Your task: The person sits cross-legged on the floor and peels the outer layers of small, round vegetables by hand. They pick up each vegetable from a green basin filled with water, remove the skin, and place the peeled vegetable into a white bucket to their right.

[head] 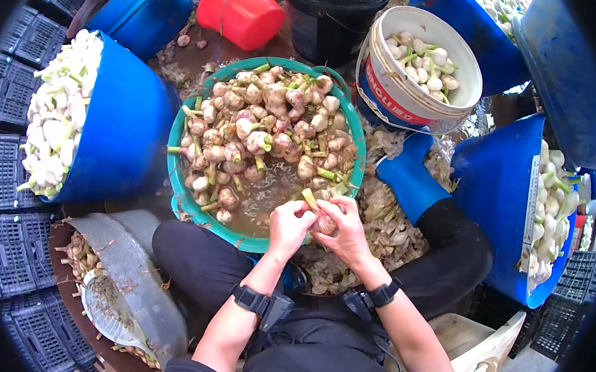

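Note:
Both my hands meet over the near right rim of a green plastic basin (360,133). A reddish garlic bulb (325,222) with a short cut green stem is held by the fingers of my right hand (344,233). The fingertips of my left hand (289,226) pinch at the bulb's left side, near the stem. Unpeeled garlic bulbs (235,150) with stem stubs fill much of the basin, partly in murky brown water (271,197). A white bucket (417,106) beyond the basin, to the right, holds pale peeled garlic bulbs (433,73).
Blue tubs of white garlic stand left (120,127) and right (491,168). Behind are a red bucket (242,13) and a black bucket (330,27). Garlic skins (385,228) lie between my legs. A grey tub (141,284) and white strainer (110,310) are at lower left.

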A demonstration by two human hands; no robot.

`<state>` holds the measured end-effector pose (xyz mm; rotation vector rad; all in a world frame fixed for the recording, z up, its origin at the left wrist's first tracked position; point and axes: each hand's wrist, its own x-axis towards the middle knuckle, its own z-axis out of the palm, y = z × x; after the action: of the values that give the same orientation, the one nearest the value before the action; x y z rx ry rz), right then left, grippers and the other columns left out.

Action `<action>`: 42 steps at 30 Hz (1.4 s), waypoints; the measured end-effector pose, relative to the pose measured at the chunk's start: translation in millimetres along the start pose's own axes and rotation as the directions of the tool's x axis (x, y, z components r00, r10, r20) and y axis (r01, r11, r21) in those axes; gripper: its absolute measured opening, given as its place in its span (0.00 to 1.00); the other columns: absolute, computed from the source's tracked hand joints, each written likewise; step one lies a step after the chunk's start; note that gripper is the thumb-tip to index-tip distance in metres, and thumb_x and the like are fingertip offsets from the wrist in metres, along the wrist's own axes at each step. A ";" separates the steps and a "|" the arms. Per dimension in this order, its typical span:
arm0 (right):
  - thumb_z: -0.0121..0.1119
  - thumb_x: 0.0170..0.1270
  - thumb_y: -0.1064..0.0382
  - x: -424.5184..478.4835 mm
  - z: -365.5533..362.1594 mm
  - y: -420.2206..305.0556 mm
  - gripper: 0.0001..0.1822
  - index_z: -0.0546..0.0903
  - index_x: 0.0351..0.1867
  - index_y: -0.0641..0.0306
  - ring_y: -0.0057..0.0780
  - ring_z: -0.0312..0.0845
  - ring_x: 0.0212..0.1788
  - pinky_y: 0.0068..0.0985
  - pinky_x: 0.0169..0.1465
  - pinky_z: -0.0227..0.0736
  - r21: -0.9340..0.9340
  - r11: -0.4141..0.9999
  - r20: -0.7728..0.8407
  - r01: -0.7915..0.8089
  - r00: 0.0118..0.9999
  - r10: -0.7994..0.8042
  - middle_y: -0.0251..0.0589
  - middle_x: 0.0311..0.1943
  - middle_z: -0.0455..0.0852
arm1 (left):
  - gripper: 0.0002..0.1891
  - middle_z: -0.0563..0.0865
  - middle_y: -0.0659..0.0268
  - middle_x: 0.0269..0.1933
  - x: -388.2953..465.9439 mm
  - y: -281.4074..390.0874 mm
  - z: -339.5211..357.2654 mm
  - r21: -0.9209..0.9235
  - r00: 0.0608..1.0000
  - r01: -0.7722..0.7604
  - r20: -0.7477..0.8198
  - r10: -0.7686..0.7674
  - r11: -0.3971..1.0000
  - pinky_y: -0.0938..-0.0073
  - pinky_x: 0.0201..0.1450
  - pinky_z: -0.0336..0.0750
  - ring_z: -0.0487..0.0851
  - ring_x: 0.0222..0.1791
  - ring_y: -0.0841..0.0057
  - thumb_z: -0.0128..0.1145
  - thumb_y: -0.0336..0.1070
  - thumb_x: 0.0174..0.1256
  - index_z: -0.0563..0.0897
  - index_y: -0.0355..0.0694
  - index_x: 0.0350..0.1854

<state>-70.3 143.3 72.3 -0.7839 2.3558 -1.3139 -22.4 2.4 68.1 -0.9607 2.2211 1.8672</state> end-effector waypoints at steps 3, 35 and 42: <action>0.72 0.40 0.66 -8.2 0.8 1.6 0.35 0.72 0.55 0.62 0.39 0.70 0.52 0.30 0.55 0.69 0.507 0.822 0.047 -0.258 0.961 0.272 0.47 0.48 0.71 | 0.06 0.82 0.70 0.25 2.6 -0.6 0.1 -0.356 0.996 0.066 0.086 -0.038 0.932 0.81 0.26 0.71 0.76 0.22 0.87 0.53 0.26 0.53 0.83 0.32 0.29; 0.70 0.49 0.61 -37.8 -40.9 -13.2 0.31 0.67 0.53 0.62 0.23 0.72 0.46 0.23 0.46 0.72 0.800 0.201 0.539 -0.565 0.825 0.172 0.34 0.44 0.74 | 0.05 0.80 0.68 0.27 -10.0 -6.5 -9.2 -0.737 0.882 0.395 0.472 -0.001 0.549 0.89 0.20 0.69 0.75 0.19 0.87 0.47 0.26 0.58 0.76 0.36 0.33; 0.70 0.48 0.61 -44.3 -26.2 13.8 0.32 0.67 0.53 0.64 0.23 0.69 0.50 0.25 0.52 0.68 0.707 0.590 0.256 -0.390 0.919 0.301 0.34 0.46 0.73 | 0.10 0.77 0.71 0.33 -27.4 4.6 13.3 -0.509 0.969 0.128 0.249 0.003 0.851 0.82 0.32 0.72 0.76 0.32 0.85 0.61 0.29 0.55 0.72 0.38 0.35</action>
<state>-53.2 193.7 75.0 -0.1056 1.5017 -1.7793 -7.2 25.9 80.9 -0.7893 1.5472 2.4642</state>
